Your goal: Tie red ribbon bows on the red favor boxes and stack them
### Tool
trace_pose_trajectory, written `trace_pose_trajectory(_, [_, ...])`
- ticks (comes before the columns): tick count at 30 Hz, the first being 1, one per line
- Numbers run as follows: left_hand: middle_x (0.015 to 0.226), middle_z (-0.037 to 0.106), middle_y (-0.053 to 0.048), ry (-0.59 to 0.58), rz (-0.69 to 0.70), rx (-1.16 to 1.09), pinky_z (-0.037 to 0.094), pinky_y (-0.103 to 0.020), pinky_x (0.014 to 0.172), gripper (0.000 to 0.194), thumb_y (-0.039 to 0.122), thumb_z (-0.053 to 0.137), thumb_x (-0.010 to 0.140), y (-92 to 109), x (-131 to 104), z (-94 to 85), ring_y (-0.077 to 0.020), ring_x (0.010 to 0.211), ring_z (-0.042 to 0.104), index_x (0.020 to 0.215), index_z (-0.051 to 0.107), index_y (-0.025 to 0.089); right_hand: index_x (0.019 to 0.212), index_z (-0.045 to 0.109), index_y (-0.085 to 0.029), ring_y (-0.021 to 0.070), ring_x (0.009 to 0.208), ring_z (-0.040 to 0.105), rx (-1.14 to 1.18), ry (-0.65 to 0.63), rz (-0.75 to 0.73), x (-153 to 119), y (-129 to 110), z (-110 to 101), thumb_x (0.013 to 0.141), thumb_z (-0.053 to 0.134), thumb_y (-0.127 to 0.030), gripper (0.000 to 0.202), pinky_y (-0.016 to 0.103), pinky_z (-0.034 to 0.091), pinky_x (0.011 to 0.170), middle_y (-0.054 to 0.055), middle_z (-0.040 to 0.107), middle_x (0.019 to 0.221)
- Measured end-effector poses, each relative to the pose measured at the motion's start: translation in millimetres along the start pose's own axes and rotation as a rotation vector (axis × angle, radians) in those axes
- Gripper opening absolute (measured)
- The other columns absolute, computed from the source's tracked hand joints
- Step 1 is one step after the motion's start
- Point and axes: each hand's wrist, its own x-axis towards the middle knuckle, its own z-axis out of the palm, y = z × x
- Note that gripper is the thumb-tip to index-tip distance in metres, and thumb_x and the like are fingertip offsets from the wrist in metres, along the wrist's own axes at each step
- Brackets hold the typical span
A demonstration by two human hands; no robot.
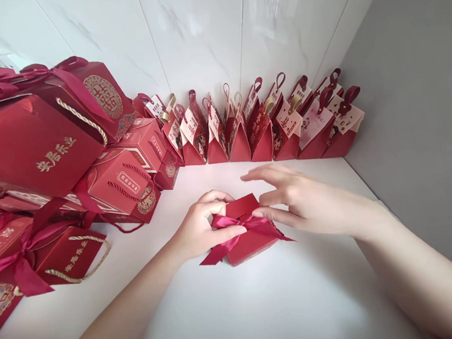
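A small red gift box (253, 246) sits on the white tabletop, with a magenta ribbon bow (225, 222) across its top. My left hand (205, 225) grips the box and bow from the left, its thumb pressed on the ribbon and its fingers behind. To the right, my right hand (288, 198) has its fingers spread, with the thumb tip at the ribbon's right side and the index finger raised above the box. Ribbon tails hang out at the left and right of the box.
Larger red gift boxes (19, 141) with ribbons and rope handles are stacked at the left. A row of small red peaked boxes (239, 141) with loop handles lines the marbled wall. A grey panel (415, 98) borders the table (207, 310) on the right.
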Motion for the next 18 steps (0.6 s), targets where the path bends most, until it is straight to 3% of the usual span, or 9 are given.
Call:
trace_pose_trajectory(3, [0.109, 0.061, -0.008, -0.005, -0.001, -0.008, 0.050, -0.037, 0.089, 0.032, 0.033, 0.074, 0.076, 1, 0, 0.2, -0.0221, 0.099, 0.062, 0.060, 0.052, 0.017, 0.085, 0.074, -0.021, 0.0372, 0.133, 0.042, -0.266, 0.099, -0.053, -3, -11, -1, 0.095, 0.052, -0.022, 0.024, 0.059, 0.039, 0.105, 0.011, 0.050, 0.144])
trace_pose_trajectory(8, [0.109, 0.061, -0.008, -0.024, 0.007, -0.011, 0.051, -0.036, 0.089, 0.031, 0.029, 0.075, 0.076, 3, 1, -0.7, -0.0219, 0.100, 0.062, 0.058, 0.052, 0.016, 0.082, 0.071, -0.018, 0.0382, 0.130, 0.046, -0.380, 0.076, -0.060, -4, -17, 1, 0.093, 0.051, -0.016, 0.023, 0.059, 0.041, 0.102, 0.016, 0.051, 0.141])
trace_pose_trajectory(12, [0.110, 0.061, -0.006, -0.028, 0.012, -0.028, 0.049, -0.034, 0.091, 0.031, 0.025, 0.077, 0.073, 5, 0, -2.1, -0.0206, 0.102, 0.061, 0.064, 0.048, 0.017, 0.085, 0.069, -0.018, 0.0331, 0.134, 0.042, -0.159, 0.008, -0.027, -1, -8, 3, 0.094, 0.051, -0.024, 0.021, 0.051, 0.042, 0.104, 0.015, 0.049, 0.142])
trace_pose_trajectory(16, [0.118, 0.058, -0.007, -0.041, 0.064, -0.001, 0.044, -0.037, 0.102, 0.019, 0.026, 0.076, 0.076, 6, -2, -2.9, -0.0223, 0.114, 0.057, 0.090, 0.063, 0.021, 0.090, 0.071, -0.022, 0.0288, 0.140, 0.035, 0.135, -0.118, -0.052, 3, 6, 2, 0.091, 0.061, -0.034, 0.015, 0.045, 0.040, 0.107, 0.009, 0.045, 0.146])
trace_pose_trajectory(18, [0.122, 0.056, -0.007, -0.069, 0.067, 0.024, 0.042, -0.038, 0.106, 0.013, 0.027, 0.072, 0.080, 6, -3, -2.5, -0.0232, 0.119, 0.054, 0.091, 0.067, 0.022, 0.090, 0.071, -0.023, 0.0272, 0.140, 0.035, 0.246, -0.185, -0.035, 5, 11, 1, 0.091, 0.061, -0.033, 0.014, 0.042, 0.040, 0.105, 0.007, 0.047, 0.144])
